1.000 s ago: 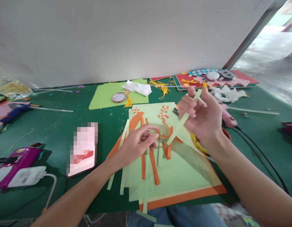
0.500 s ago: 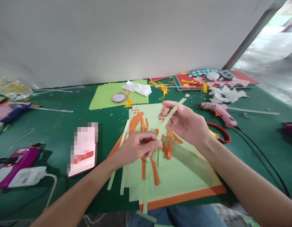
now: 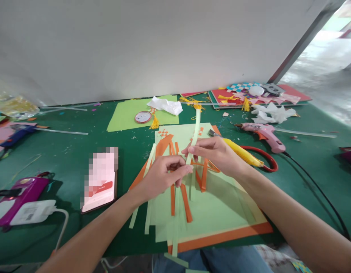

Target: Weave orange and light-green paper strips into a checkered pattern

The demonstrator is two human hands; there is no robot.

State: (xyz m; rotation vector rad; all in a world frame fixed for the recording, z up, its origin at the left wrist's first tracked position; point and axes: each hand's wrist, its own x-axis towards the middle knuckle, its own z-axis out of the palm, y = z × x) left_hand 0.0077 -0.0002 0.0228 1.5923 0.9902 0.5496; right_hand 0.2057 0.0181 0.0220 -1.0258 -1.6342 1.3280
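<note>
A pale green paper strip (image 3: 197, 127) stands upright between my two hands, its top end free. My left hand (image 3: 171, 172) pinches its lower part between thumb and fingers. Just above and to the right, my right hand (image 3: 211, 151) grips the same strip with its fingertips. Below them, orange strips (image 3: 186, 206) and other pale green strips (image 3: 175, 231) lie on a stack of pale green sheets (image 3: 220, 208). A folded orange strip (image 3: 204, 178) is under my right hand. Small orange checkered pieces (image 3: 164, 133) lie at the sheets' top edge.
A pink glue gun (image 3: 266, 136) with a black cable, a yellow cutter (image 3: 243, 152) and a red ring (image 3: 273, 163) are at right. At left are a phone (image 3: 101, 185) and a purple power strip (image 3: 30, 193). Yellow tassels (image 3: 154, 122) and tissue (image 3: 165, 105) lie behind.
My right hand has moved down and left along the strip, closer to my left hand. The strip now points more upright, and the yellow cutter shows more fully. My left hand has barely moved.
</note>
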